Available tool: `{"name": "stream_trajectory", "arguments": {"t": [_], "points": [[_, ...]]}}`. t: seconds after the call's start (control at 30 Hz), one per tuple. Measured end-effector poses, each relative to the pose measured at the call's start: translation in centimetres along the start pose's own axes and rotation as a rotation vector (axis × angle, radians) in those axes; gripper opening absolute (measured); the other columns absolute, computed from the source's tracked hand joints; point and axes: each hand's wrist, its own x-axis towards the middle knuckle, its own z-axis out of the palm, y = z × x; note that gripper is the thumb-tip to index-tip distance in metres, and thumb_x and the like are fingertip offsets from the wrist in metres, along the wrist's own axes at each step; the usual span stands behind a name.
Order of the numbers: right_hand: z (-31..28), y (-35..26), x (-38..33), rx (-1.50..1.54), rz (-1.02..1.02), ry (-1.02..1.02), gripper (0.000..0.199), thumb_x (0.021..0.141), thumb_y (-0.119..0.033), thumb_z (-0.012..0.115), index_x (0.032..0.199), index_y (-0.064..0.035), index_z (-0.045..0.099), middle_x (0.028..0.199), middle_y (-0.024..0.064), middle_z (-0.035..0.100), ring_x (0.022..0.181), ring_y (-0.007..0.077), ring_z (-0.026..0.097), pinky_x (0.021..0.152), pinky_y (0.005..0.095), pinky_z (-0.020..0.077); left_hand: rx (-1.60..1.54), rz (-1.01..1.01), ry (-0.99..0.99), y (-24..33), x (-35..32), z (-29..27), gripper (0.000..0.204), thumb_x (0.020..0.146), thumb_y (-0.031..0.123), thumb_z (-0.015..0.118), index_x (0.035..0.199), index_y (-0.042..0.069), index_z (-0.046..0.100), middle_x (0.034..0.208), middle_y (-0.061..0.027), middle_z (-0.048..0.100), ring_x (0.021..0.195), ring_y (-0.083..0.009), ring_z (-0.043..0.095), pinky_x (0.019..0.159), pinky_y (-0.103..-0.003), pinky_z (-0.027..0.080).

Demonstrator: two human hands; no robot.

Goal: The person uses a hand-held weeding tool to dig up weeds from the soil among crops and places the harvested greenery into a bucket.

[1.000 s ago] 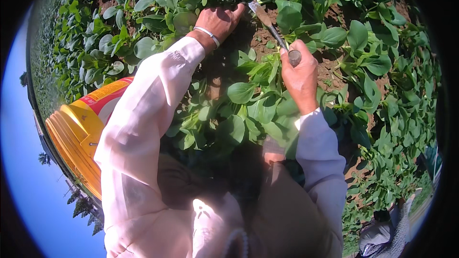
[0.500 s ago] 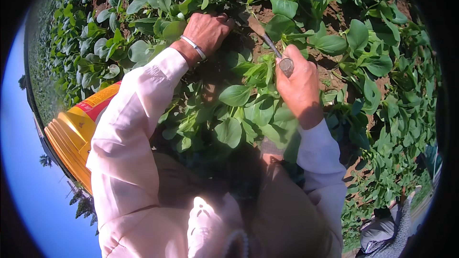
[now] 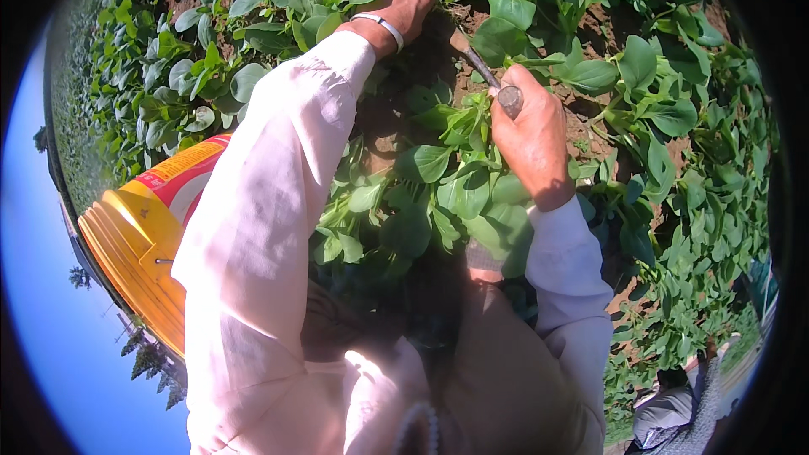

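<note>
My right hand [image 3: 535,136] is closed round the handle of a hand weeder [image 3: 480,65]. The handle's round end shows above my fist, and a dark metal shank runs up-left to a rust-brown blade, which reaches into shade by the soil. Just left of that blade, my left hand [image 3: 401,10] is down among the leaves with its fingers curled. The fingertips and whatever they grip are hidden. Broad-leaved green plants [image 3: 463,190] grow below and between my hands, and more leaves [image 3: 503,29] stand beside the shank.
A yellow bucket [image 3: 139,232] with a red label is at the left, partly behind my left sleeve. Leafy rows [image 3: 691,244] with brown soil between stretch right. Another person [image 3: 670,413] is low among plants at the lower right. My foot [image 3: 483,259] is under the leaves.
My left hand has moved up and to the right, further into the plants, and its forearm has swung right. My right hand has shifted slightly, still gripping the weeder.
</note>
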Motion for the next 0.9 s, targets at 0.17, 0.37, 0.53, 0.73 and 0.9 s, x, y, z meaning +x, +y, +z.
{"name": "stream_trajectory", "arguments": {"t": [0.17,0.37,0.53,0.73,0.9], "points": [[-0.5,0.9,-0.5,0.016,0.06,-0.014,0.014,0.076,-0.005,0.062,0.085,-0.0032,0.051,0.065,0.0199,0.056,0.067,0.0432,0.056,0.058,0.0451,0.0432,-0.296,-0.176,0.004,-0.2,-2.6,0.2,0.029,0.089,0.03,0.058,0.107,0.008,0.061,0.087,-0.0168,0.065,0.08,-0.0356,0.064,0.067,-0.044,0.052],[-1.2,0.7,-0.2,-0.003,0.051,-0.071,0.016,0.075,-0.005,0.062,0.086,-0.0036,0.051,0.066,0.0198,0.057,0.069,0.043,0.057,0.059,0.0469,0.0429,-0.375,-0.179,0.299,0.9,-5.7,0.0,0.035,0.089,0.026,0.062,0.118,0.008,0.053,0.105,-0.0149,0.063,0.087,-0.0332,0.065,0.071,-0.041,0.054],[-1.0,-0.2,0.1,-0.09,0.052,-0.112,0.016,0.075,-0.005,0.061,0.088,-0.0035,0.052,0.069,0.0203,0.059,0.072,0.0431,0.058,0.061,0.0483,0.0451,-0.222,-0.219,0.021,-1.0,-6.2,-0.9,0.04,0.088,0.033,0.061,0.112,0.002,0.055,0.102,-0.0177,0.062,0.088,-0.0351,0.062,0.074,-0.04,0.051],[0.0,0.7,1.2,-0.069,-0.002,-0.075,0.018,0.073,-0.004,0.061,0.088,-0.0014,0.051,0.071,0.0205,0.06,0.074,0.0435,0.059,0.063,0.0487,0.0456,-0.069,-0.293,-0.362,0.2,-4.3,-2.2,0.052,0.08,0.042,0.066,0.117,0.007,0.054,0.089,-0.0148,0.063,0.083,-0.0341,0.062,0.07,-0.042,0.05],[-0.3,0.2,0.7,-0.02,-0.024,-0.107,0.014,0.074,-0.004,0.061,0.086,-0.0017,0.053,0.071,0.0207,0.06,0.073,0.0433,0.059,0.064,0.0488,0.0454,-0.233,-0.286,-0.216,-2.2,-6.4,-0.2,0.06,0.073,0.039,0.073,0.117,0.004,0.054,0.086,-0.0191,0.063,0.08,-0.036,0.063,0.071,-0.042,0.051]]}}
